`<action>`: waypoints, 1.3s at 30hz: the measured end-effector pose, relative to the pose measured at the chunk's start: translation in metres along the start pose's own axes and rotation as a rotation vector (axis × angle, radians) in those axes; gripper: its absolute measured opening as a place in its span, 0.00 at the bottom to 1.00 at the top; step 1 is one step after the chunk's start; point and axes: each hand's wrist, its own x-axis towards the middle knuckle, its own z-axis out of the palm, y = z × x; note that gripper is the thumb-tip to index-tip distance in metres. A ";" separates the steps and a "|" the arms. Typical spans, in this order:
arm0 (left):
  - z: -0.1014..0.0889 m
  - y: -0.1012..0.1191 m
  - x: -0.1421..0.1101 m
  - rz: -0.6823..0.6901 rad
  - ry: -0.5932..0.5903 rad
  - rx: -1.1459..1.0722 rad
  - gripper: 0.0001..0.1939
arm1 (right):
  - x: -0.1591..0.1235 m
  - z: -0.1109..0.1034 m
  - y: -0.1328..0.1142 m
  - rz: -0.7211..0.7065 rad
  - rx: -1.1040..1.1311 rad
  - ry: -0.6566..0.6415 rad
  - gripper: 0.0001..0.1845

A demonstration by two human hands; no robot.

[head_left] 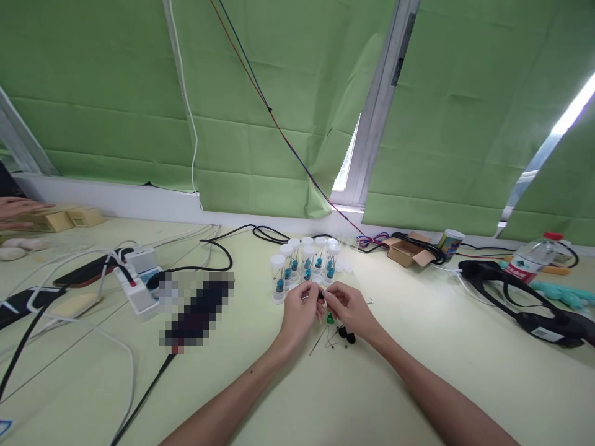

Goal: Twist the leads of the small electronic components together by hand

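So both hands are up close to each other over a pale table (288, 402), fingertips nearly meeting. The left hand (301, 305) has its thumb and fingers pinched together on a small black part (320, 295), and the right hand (349, 308) is pinching at that same part from the other side. It's right between the fingertips and mostly covered by them, so I can't tell its shape.

Just below, between the hands, there's a little green piece (330, 318). Near the right wrist are a couple of round black pieces (346, 336) side by side, plus a thin straight rod (317, 342) lying a bit to the left of them.

Right behind the hands is a bunch of clear tubes (277, 272) standing upright with white caps, and you can see blue pieces (279, 285) and thin wires inside.

Off to the left there's a white power strip (137, 291) in a mess of cables, and at the far left edge someone else's hand (21, 209) by some small cardboard boxes (86, 216). Over on the right: an open cardboard box (405, 251), a can (450, 244), a red-capped bottle (532, 257) and a black headset (534, 316).
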 end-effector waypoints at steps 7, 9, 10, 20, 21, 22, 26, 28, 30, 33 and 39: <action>-0.001 0.001 -0.001 -0.009 -0.008 0.018 0.15 | 0.000 0.000 0.003 0.012 -0.055 0.005 0.21; 0.000 0.002 -0.001 -0.011 -0.010 0.015 0.15 | 0.000 0.000 0.004 0.006 -0.085 0.007 0.23; 0.000 0.003 -0.001 -0.014 -0.010 0.013 0.14 | 0.000 0.000 0.004 0.004 -0.102 0.005 0.24; 0.001 0.004 -0.002 -0.034 -0.016 -0.002 0.14 | 0.001 0.000 0.005 0.035 -0.154 -0.007 0.30; 0.001 0.004 -0.002 -0.033 -0.017 -0.002 0.14 | 0.001 0.000 0.006 0.043 -0.147 -0.004 0.30; 0.001 0.004 -0.001 -0.033 -0.017 -0.004 0.14 | 0.001 0.000 0.007 0.051 -0.139 0.001 0.31; 0.002 0.004 -0.001 -0.039 -0.020 -0.011 0.14 | 0.001 0.001 0.011 0.080 -0.120 0.012 0.32; 0.002 0.004 -0.001 -0.044 -0.017 -0.013 0.14 | 0.002 0.001 0.011 0.089 -0.121 0.018 0.33; 0.002 0.004 -0.001 -0.043 -0.015 -0.007 0.14 | 0.002 0.001 0.009 0.095 -0.126 0.026 0.33; 0.002 0.003 -0.002 -0.035 -0.012 0.001 0.14 | 0.002 0.001 0.006 0.085 -0.133 0.034 0.33; 0.000 0.003 -0.001 -0.016 0.020 -0.010 0.13 | 0.001 0.000 0.003 0.028 -0.039 0.041 0.23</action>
